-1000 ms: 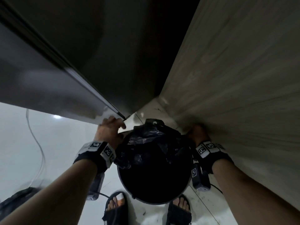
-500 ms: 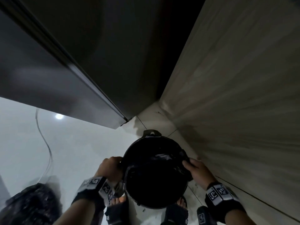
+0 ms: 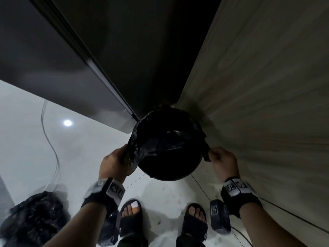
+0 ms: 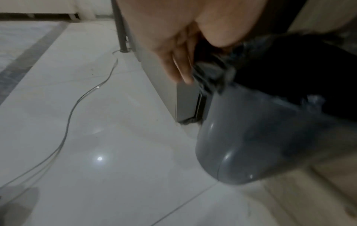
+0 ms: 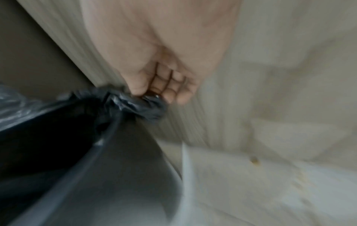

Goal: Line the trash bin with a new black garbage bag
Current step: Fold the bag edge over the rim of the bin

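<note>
- Bin [image 3: 170,168] stood on the floor, wedged in the corner.
- Bag [image 3: 160,145] was inside, far rim covered.
- Left hand [image 3: 114,163] gripped the bag edge at 9 o'clock, right hand [image 3: 222,161] pinched it at 3.
- Near rim, 6 o'clock, seemed left to cover.

I wear black wristbands [image 3: 105,196] with white tags printed in black square markers on both wrists. A dark camera box [image 3: 219,217] hangs under my right wrist. My black open-toed slides [image 3: 130,218] sit toward six o'clock, with a white-wrapped toe [image 3: 134,204].

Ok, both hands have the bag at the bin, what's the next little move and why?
Probably pull both edges of the black garbage bag down over the trash bin rim: the left hand and right hand each grip bunched plastic, and the near rim looks uncovered.
</note>
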Tool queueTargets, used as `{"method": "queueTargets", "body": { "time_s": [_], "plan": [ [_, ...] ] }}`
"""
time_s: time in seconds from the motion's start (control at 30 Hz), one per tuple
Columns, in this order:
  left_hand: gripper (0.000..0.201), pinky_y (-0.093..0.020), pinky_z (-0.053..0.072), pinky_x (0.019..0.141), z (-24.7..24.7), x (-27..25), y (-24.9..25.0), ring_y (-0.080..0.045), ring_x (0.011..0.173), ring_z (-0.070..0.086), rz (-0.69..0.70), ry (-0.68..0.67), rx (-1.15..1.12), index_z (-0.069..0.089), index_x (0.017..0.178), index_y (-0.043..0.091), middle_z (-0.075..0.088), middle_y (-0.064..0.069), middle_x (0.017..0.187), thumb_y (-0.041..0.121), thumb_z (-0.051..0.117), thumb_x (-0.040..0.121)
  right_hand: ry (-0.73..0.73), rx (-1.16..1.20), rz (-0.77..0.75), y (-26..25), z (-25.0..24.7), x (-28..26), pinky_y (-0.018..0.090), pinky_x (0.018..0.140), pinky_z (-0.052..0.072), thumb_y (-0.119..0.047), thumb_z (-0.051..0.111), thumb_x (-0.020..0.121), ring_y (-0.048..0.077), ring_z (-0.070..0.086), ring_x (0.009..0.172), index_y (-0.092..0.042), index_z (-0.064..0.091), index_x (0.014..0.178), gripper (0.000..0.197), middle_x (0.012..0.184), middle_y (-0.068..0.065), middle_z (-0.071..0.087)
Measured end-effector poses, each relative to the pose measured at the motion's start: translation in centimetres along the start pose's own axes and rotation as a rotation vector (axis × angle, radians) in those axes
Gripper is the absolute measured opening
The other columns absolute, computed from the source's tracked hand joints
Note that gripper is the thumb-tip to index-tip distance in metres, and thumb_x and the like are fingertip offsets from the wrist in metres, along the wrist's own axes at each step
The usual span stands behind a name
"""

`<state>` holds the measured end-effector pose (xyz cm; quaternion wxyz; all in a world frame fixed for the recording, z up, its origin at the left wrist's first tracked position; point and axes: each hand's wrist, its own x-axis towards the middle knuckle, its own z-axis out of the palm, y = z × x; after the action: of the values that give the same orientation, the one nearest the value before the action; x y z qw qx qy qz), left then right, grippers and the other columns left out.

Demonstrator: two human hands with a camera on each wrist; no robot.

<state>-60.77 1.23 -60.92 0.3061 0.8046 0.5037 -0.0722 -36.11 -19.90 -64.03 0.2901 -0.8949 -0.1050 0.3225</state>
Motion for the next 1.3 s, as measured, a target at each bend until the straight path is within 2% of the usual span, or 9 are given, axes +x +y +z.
{"method": "queueTargets", "body": {
  "time_s": [0.2,0.3,0.4,0.5,0.63,0.73,0.83,1.07,1.3],
  "plan": [
    [0.039,-0.038,0.046,0.091,1.1,-3.2,-3.0,-0.034,0.115,0.058,-0.353,-0.073,-0.241,0.054,0.132,0.026,0.065,-0.014,0.126,0.024,0.052,0.093,-0.123,-0.152,0.033,2.5,0.3,-2.9,0.031,0.077,0.049,-0.001,0.056,0.082,0.026,0.064,0.091,-0.012,0.070,0.091,0.020,0.088,0.006,0.067],
    [0.054,-0.044,0.036,0.105,0.3,-3.1,-1.1,-0.032,0.127,0.045,-0.138,0.114,-0.213,0.049,0.135,0.016,0.049,-0.012,0.139,0.033,0.051,0.084,0.046,-0.036,-0.051,1.2,-1.3,-3.1,0.044,0.092,0.049,0.000,0.059,0.079,0.029,0.054,0.109,-0.014,0.065,0.104,0.029,0.110,0.006,0.057],
    [0.063,-0.043,0.037,0.100,0.1,-4.0,2.3,-0.032,0.116,0.049,0.292,0.098,0.074,0.052,0.130,0.018,0.053,-0.010,0.131,0.047,0.049,0.074,-0.048,-0.191,-0.334,-1.0,-2.3,-4.6,0.041,0.101,0.039,-0.024,0.070,0.078,0.020,0.036,0.118,-0.022,0.054,0.125,0.050,0.120,0.000,0.045],
    [0.080,-0.042,0.041,0.095,1.2,-5.4,4.6,-0.030,0.112,0.052,0.486,-0.239,0.421,0.047,0.134,0.019,0.052,-0.005,0.129,0.065,0.051,0.069,-0.311,-0.553,-0.473,-1.3,-1.3,-5.7,0.036,0.103,0.034,-0.045,0.071,0.072,0.017,0.028,0.117,-0.029,0.041,0.138,0.074,0.124,-0.005,0.037],
    [0.041,-0.035,0.037,0.092,2.4,-6.0,3.3,-0.026,0.107,0.051,0.579,-0.491,0.685,0.055,0.120,0.017,0.052,-0.003,0.121,0.028,0.055,0.081,-0.303,-0.737,-0.674,0.3,-0.2,-6.2,0.042,0.073,0.054,-0.016,0.060,0.065,0.023,0.046,0.093,-0.020,0.064,0.110,0.045,0.100,0.003,0.053],
    [0.025,-0.027,0.046,0.068,2.4,-7.1,1.3,-0.016,0.071,0.060,0.680,-0.415,0.665,0.070,0.085,0.026,0.062,0.006,0.085,0.035,0.068,0.063,-0.192,-0.677,-0.689,0.8,-0.1,-6.8,0.037,0.071,0.058,-0.011,0.058,0.069,0.021,0.046,0.096,-0.017,0.068,0.102,0.035,0.107,0.005,0.057],
    [0.038,-0.031,0.042,0.072,3.2,-8.5,-1.2,-0.018,0.074,0.057,0.762,-0.331,0.575,0.068,0.089,0.022,0.062,0.004,0.091,0.053,0.065,0.067,-0.169,-0.589,-0.641,1.8,0.2,-8.2,0.031,0.078,0.054,-0.024,0.061,0.079,0.020,0.052,0.104,-0.020,0.064,0.115,0.036,0.121,0.003,0.055],
    [0.033,-0.021,0.046,0.048,3.3,-8.2,-2.1,-0.013,0.054,0.059,0.790,-0.349,0.544,0.068,0.065,0.026,0.062,0.008,0.071,0.020,0.083,0.037,-0.228,-0.623,-0.728,3.4,1.4,-9.7,0.025,0.072,0.049,-0.032,0.048,0.088,0.016,0.061,0.079,-0.017,0.070,0.079,0.028,0.094,-0.001,0.062],
    [0.016,-0.024,0.040,0.033,2.4,-5.2,-1.2,-0.022,0.047,0.058,0.729,-0.130,0.425,0.065,0.071,0.016,0.061,-0.001,0.073,0.008,0.060,0.059,-0.261,-0.420,-0.579,3.1,1.5,-7.6,0.011,0.079,0.049,-0.018,0.056,0.093,0.010,0.063,0.092,-0.014,0.065,0.106,0.017,0.126,-0.001,0.054]
  ]
}}
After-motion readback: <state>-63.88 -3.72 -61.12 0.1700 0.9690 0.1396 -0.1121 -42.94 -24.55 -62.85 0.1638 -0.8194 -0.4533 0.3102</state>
